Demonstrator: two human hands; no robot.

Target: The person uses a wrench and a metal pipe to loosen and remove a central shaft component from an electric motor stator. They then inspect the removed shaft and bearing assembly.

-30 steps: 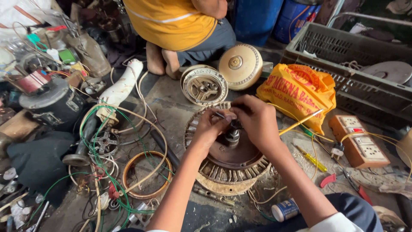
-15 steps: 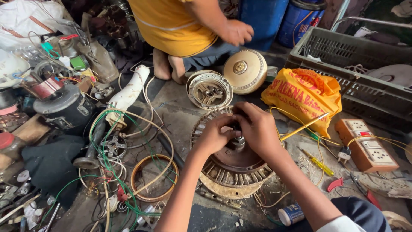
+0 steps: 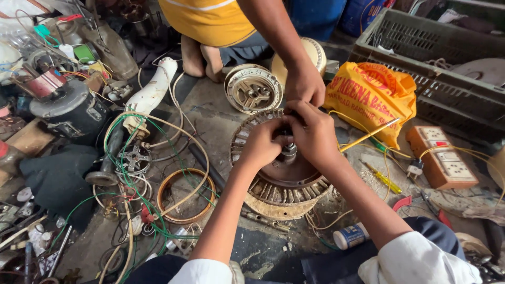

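- The left hand [image 3: 261,143] and the right hand [image 3: 311,132] meet over the hub of a round fan motor stator [image 3: 284,176] that lies flat on the concrete floor [image 3: 210,118], near the middle of it.
- Both hands are curled in narrow, fingertips pinched together at the metal shaft [image 3: 289,151]; what they pinch is hidden under the fingers, so whether either hand holds anything cannot be told.
- The far half of the stator is covered by the hands; only its near rim with the slotted, rusty ring shows.
- A co-worker's hand [image 3: 305,84] comes down from the far edge and rests at the stator's far rim, just beside the right hand; its fingertips are hidden behind that hand.
- The co-worker is cut off at the top edge; only a yellow shirt [image 3: 210,21], a forearm and bare feet show.
- Beyond the stator lies a round motor cover [image 3: 253,89], open side up.
- To the right lie a yellow bag [image 3: 371,97], a yellow screwdriver [image 3: 384,179] and an orange socket board [image 3: 443,163].
- To the left, a copper wire coil [image 3: 187,195] sits among tangled green and cream wires, too knotted to trace.
- A small blue-capped bottle [image 3: 351,235] lies near the right forearm.
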